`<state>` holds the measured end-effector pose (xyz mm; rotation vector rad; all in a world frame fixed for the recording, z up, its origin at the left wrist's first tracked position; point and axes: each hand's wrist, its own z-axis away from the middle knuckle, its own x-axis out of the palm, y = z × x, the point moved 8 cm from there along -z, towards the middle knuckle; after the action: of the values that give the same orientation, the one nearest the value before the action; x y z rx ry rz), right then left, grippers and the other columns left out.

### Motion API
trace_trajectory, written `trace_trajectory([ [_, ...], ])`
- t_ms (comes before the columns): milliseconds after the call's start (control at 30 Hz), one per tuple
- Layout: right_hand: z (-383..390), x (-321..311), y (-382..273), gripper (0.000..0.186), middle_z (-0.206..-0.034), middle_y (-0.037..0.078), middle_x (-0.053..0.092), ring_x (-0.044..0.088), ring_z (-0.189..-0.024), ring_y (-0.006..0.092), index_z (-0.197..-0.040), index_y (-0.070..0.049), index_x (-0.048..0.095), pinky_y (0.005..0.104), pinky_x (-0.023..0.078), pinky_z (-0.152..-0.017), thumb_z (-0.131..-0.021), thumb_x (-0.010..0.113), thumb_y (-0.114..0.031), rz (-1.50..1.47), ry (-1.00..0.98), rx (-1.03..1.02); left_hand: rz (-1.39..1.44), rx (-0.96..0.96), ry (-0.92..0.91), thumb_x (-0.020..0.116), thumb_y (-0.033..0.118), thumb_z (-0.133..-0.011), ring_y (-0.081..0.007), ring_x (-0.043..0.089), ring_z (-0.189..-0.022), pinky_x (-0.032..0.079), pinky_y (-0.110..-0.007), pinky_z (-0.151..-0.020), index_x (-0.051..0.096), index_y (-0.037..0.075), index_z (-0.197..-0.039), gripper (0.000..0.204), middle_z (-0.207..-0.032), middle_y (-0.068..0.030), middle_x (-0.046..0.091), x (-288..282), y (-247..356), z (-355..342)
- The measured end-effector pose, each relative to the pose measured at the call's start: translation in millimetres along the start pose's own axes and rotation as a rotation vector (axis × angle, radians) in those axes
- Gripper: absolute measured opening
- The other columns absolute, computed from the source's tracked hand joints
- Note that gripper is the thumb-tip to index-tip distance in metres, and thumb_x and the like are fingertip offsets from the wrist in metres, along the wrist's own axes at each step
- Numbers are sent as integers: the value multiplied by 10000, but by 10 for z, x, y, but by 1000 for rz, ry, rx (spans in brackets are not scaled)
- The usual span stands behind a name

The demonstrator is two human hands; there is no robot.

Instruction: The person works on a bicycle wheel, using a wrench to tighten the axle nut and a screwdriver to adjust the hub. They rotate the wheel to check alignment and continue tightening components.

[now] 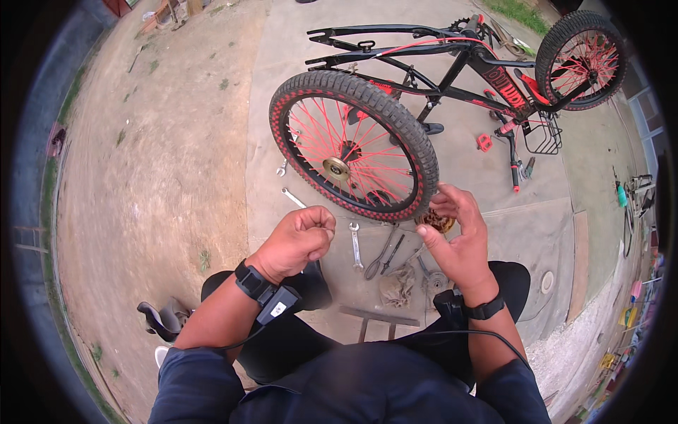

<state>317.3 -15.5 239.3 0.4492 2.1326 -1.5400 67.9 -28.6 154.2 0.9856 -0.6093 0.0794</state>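
Note:
A bicycle wheel [417, 141] with a black knobby tyre, red spokes and brass-coloured hub [336, 168] stands before me. My left hand [300, 242] is closed below the wheel's left part, its fingertips pinched; I cannot make out what, if anything, they hold. My right hand [455, 240] is open at the tyre's lower right edge, thumb apart and fingers bent; whether they touch the tyre is unclear. Behind them are a bowl of small parts [443, 223], partly hidden by that hand, and a silver spanner [355, 247] on the concrete.
A black and red bicycle frame [498, 81] lies behind the wheel with another wheel [586, 71] at right. Around me are pliers [376, 263], a rag [397, 286], a red pedal [484, 141], loose handlebar parts [515, 169] and a dark object [166, 318] at lower left.

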Motion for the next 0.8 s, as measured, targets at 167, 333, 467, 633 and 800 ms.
trace_trajectory([
  [167,629,271,-871,368,-989,111,664,666,-884,241,-1154,-46,680,341,547,-776,-803,790,-62,-72,-243,-169,242,-32,-115,542,6,-915,-69,396,-552,324,-218,-502,564,35,-964,61,-791,-6,532,847,-538,571],
  [333,1084,191,-1181,276,-959,114,680,674,-856,259,-1073,-43,708,346,552,-755,-804,772,-39,-59,-264,-246,479,-49,-111,554,47,-942,-66,443,-559,321,-209,-496,567,52,-988,48,-836,-28,609,1209,-825,990],
  [467,1317,100,-1372,258,-965,109,686,679,-866,264,-1057,-49,708,348,551,-756,-806,764,-29,-38,-250,-282,500,-24,-179,545,52,-941,-73,439,-557,327,-215,-495,581,55,-1010,78,-846,-36,618,1341,-913,1217],
  [633,1493,14,-1560,221,-954,101,690,684,-865,264,-1019,-50,712,351,551,-747,-805,753,-12,27,-224,-327,442,21,-236,529,40,-932,-83,429,-564,325,-228,-504,607,62,-1053,145,-829,-21,596,1459,-924,1391],
  [800,1608,-96,-1675,203,-935,100,687,683,-849,268,-990,-54,711,353,552,-733,-796,756,-12,96,-209,-344,434,42,-240,554,53,-929,-72,428,-558,297,-222,-478,584,54,-1007,84,-768,-5,546,1598,-935,1495],
])
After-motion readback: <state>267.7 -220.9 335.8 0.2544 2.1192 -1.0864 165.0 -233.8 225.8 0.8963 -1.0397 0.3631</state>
